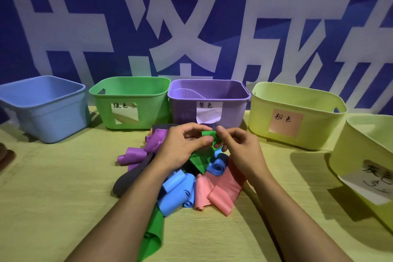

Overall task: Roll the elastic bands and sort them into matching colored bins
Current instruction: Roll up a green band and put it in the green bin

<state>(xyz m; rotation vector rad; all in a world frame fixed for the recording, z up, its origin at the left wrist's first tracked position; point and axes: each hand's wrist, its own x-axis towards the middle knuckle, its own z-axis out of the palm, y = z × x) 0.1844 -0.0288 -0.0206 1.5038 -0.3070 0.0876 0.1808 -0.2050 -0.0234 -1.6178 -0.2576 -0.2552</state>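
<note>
Both hands' fingers, left hand (184, 144) and right hand (238, 147), pinch the half-rolled green elastic band (209, 134); its slack tail could spring loose, uncoiling mid-surface.

Both forearms reach forward, bare, angling in toward each other. Left hand (182, 144) and right hand (238, 147) meet fingertip to fingertip, thumbs and fingers curled in a pinch, knuckles up, wrists pretty much straight.
</note>
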